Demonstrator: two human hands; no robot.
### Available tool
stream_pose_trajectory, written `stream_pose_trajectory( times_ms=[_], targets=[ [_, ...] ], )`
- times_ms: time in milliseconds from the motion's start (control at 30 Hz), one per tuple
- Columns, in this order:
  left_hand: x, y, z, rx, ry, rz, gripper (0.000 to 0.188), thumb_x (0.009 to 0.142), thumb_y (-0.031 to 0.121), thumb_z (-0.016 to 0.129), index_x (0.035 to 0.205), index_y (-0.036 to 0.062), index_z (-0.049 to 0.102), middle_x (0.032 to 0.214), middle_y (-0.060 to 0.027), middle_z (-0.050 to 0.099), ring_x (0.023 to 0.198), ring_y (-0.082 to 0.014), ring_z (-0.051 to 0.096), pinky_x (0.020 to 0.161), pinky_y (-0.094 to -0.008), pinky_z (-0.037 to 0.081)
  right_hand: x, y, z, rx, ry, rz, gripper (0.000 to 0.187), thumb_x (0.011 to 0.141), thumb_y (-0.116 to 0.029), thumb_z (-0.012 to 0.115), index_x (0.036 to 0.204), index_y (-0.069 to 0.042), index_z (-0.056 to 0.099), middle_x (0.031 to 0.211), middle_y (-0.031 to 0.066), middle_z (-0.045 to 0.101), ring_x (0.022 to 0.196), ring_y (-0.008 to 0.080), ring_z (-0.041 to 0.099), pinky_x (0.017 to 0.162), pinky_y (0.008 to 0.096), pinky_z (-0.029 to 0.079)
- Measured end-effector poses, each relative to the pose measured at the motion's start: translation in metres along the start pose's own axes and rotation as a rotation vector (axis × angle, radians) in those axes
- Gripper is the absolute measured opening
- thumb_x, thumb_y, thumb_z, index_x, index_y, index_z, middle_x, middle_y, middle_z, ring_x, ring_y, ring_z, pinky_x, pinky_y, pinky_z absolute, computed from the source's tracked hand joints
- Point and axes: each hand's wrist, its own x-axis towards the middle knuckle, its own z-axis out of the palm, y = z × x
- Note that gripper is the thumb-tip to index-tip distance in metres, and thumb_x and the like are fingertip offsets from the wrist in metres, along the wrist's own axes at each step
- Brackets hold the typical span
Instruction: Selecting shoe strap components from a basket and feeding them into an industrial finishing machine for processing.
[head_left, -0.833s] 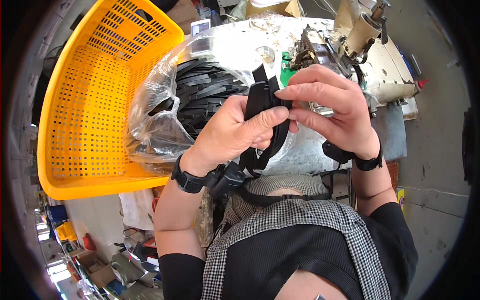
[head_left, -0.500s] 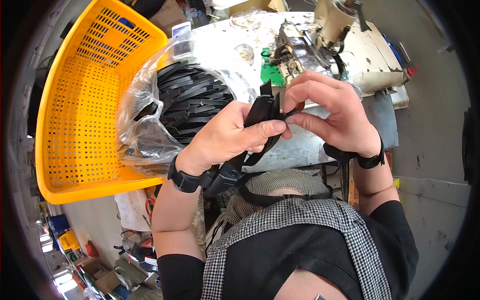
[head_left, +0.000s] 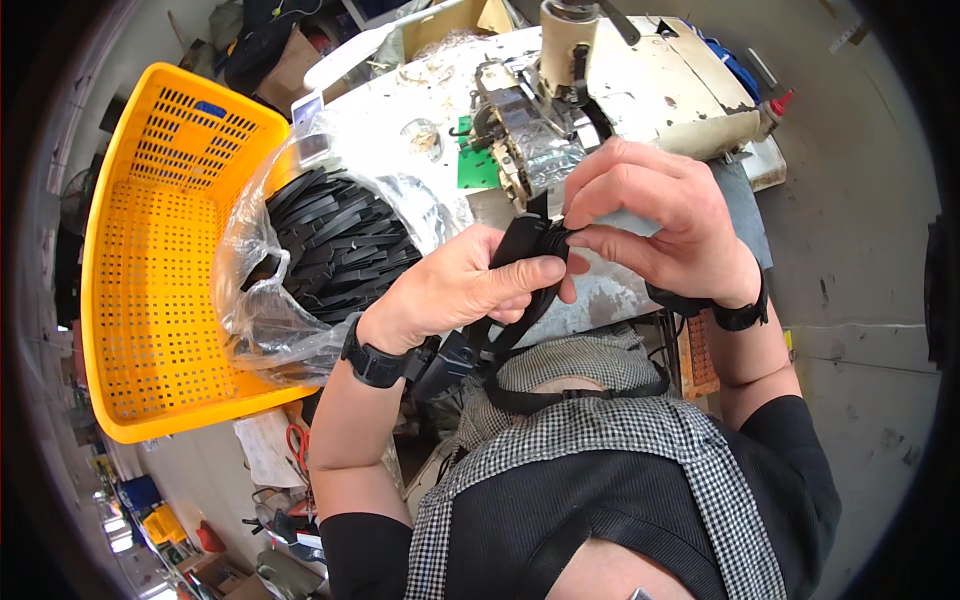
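Note:
A small bundle of black flat strips sits in my left hand, the thumb pressed across it and the fingers behind. The strips look thin and flexible, and their lower ends hang below the thumb. My right hand is closed in a pinch at the bundle's right edge, thumb and index finger on the strips there; exactly how many it grips is hidden. To the left, a heap of similar black strips fills a clear plastic bag.
A yellow perforated basket stands on the left, beside the bag. Beyond my hands, a sewing machine rests on a worn white table, with a green patch near it. A phone lies past the bag.
The view has shifted, so the table and basket appear farther left. The strip ends that were fanned apart at the top now lie closer together. My right hand still pinches at the bundle's edge.

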Motion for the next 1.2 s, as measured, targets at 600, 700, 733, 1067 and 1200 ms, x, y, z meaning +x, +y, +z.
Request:
stream_pose_trajectory(
  times_ms=[600,700,733,1067,1200],
  targets=[
    [0.034,-0.017,0.003,-0.048,0.009,0.017,0.062,0.093,0.058,0.046,0.101,-0.0009,0.065,0.074,-0.0024,0.062,0.053,-0.0035,0.037,0.047,-0.0192,0.029,-0.022,0.029,-0.021,0.265,-0.003,-0.053,0.015,0.067,0.0,0.073,0.072,-0.006,0.061,0.081,0.0075,0.064,0.074,0.0194,0.065,0.064,0.0279,0.05],
    [0.04,-0.019,0.011,0.136,-0.036,0.012,0.081,0.09,0.071,0.03,0.098,-0.0011,0.067,0.075,-0.0042,0.066,0.051,-0.0032,0.039,0.047,-0.0185,0.03,-0.02,0.027,-0.018,0.313,-0.015,-0.03,0.015,0.067,0.001,0.073,0.073,-0.005,0.062,0.081,0.0078,0.065,0.075,0.0184,0.064,0.065,0.0275,0.049],
    [0.042,-0.021,0.012,0.135,-0.031,0.012,0.081,0.09,0.071,0.03,0.098,-0.0011,0.067,0.075,-0.0042,0.066,0.051,-0.0032,0.039,0.047,-0.0185,0.03,-0.019,0.029,-0.017,0.317,-0.018,-0.033,0.015,0.067,0.001,0.073,0.073,-0.005,0.062,0.081,0.0078,0.065,0.075,0.0184,0.064,0.065,0.0275,0.049],
    [0.046,-0.039,0.02,0.286,0.272,0.221,0.023,0.081,0.022,0.075,0.087,0.0016,0.066,0.067,0.0019,0.06,0.065,-0.006,0.056,0.059,-0.024,0.045,-0.023,0.04,0.0,0.3,0.026,0.035,0.019,0.07,0.0,0.073,0.084,-0.002,0.061,0.087,0.0073,0.061,0.081,0.017,0.06,0.07,0.0273,0.048],
    [0.046,-0.039,0.024,0.266,0.4,0.179,0.024,0.08,0.023,0.074,0.087,0.0028,0.063,0.069,0.0028,0.06,0.064,-0.0047,0.054,0.055,-0.0236,0.044,-0.022,0.031,0.011,0.152,0.11,0.093,0.042,0.07,-0.019,0.081,0.101,-0.002,0.058,0.09,0.0055,0.058,0.083,0.0172,0.057,0.071,0.028,0.047]
  ],
)
